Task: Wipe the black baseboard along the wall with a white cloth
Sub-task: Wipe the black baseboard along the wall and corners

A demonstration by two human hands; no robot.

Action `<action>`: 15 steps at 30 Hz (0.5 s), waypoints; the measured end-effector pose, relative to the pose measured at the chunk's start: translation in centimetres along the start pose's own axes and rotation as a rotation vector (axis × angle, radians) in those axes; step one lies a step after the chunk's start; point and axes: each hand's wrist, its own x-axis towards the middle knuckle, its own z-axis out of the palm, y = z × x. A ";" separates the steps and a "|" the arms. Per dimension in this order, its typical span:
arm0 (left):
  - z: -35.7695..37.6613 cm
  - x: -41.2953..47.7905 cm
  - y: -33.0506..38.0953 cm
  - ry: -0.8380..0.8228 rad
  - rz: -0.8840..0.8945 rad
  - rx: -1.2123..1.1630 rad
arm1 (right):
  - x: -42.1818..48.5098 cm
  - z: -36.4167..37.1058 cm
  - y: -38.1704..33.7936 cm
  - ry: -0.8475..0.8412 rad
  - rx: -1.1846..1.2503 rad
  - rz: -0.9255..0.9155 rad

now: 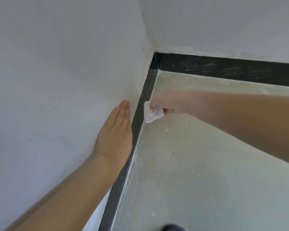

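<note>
Room corner. Black baseboard [137,124] is a flat, slightly glossy strip running along the foot of the left wall [57,64] to the corner, where it meets a second black strip [223,67] on the back wall. That back strip shows pale dusty streaks and a few white flecks. Walls are matte white paint with a faintly rough surface, and the paint edge above the strips near the corner is ragged. Floor [207,164] is pale grey-cream and matte, speckled with white spots that are densest along the seam under the left strip. White cloth [153,115] is soft and crumpled into a small wad, touching the lower face of the left baseboard, partway short of the corner. Right grip [163,101] has its fingers curled, pinching the cloth, with the forearm crossing in from the right edge above the floor. Left grip [115,129] is flat, fingers straight and pressed together, palm on the left wall just above the baseboard's top edge. Open floor lies right of the strip. A dark rounded shape [172,228] is cut by the bottom edge; cannot tell what it is.
</note>
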 end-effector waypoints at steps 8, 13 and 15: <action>0.7 0.0 0.0 -0.075 0.042 0.102 | 1.2 -0.2 -2.9 -0.005 -0.087 -0.074; 0.1 1.1 -0.1 -0.125 0.042 0.181 | 3.6 0.3 4.0 -0.037 0.285 -0.010; -0.6 1.5 -0.5 -0.119 0.045 0.189 | 3.7 1.3 6.4 -0.141 0.322 0.085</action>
